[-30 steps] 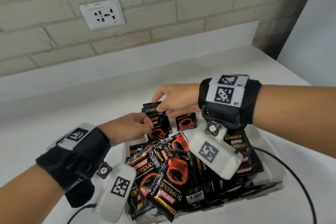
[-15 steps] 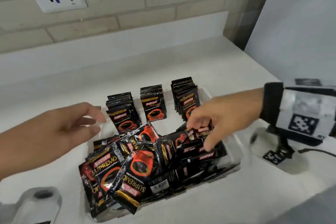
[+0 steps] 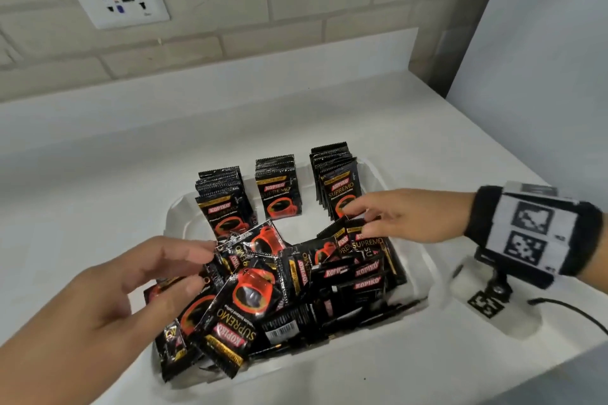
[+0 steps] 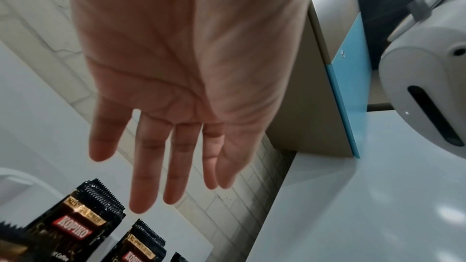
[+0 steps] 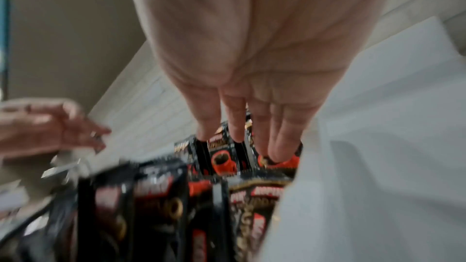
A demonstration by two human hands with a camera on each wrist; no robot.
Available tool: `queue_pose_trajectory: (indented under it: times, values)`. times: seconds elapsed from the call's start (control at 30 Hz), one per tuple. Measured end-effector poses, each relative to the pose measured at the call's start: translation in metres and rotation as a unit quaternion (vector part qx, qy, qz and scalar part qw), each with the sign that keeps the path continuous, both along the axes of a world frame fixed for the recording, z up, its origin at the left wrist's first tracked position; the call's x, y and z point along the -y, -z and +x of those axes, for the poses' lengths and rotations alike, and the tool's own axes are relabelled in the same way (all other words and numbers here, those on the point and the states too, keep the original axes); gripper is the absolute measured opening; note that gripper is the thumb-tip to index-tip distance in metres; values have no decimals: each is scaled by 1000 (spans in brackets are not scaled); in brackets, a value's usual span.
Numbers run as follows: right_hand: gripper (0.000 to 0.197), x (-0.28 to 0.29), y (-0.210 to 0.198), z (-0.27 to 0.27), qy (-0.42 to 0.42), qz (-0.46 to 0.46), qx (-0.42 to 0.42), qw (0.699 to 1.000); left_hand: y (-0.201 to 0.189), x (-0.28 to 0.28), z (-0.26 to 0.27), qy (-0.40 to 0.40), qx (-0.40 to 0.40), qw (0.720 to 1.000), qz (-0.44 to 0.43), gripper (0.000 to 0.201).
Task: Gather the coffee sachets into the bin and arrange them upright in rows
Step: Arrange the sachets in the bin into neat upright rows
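A white bin sits on the white bench; it is full of black coffee sachets. At the back of the bin three little rows stand up straight: the left row, the middle row and the right row; the rest lie in a messy pile at the front, flat and tipped every which way.

The left hand hangs over the left side of the pile with its fingers spread out and loose; it holds nothing. The right hand reaches in from the other side; its fingertips touch the sachets by the right row, but I cannot tell if it has pinched one, since the close view is blurry.

I think the sachets are light, thin and bendy, with shiny skins that slide on each other; it is best to pinch one by its flat zig-zag top edge, or grab a few together by their sides so they stay stiff; stand them against a row, or they may flop over.
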State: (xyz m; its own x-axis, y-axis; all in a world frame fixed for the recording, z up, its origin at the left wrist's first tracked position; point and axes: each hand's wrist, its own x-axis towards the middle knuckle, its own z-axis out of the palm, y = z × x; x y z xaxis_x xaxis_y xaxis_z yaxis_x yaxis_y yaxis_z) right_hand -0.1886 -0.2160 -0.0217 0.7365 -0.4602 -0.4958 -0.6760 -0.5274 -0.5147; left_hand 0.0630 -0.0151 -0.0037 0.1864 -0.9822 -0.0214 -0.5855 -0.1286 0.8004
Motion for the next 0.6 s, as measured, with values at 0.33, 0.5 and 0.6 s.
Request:
queue_pose_trajectory:
  times: [0.33, 0.5, 0.6]
  values:
    - [62, 7, 10, 42, -196, -142, -146, 959, 14, -16, 7, -44, -13, 999, 8, 56]
    - [59, 7, 9, 48, -262, -201, -182, 926, 19, -25, 15, -57, 0, 998, 14, 53]
    - [65, 6, 9, 51, -261, -187, -177, 931, 19, -25, 17, -46, 23, 998, 23, 53]
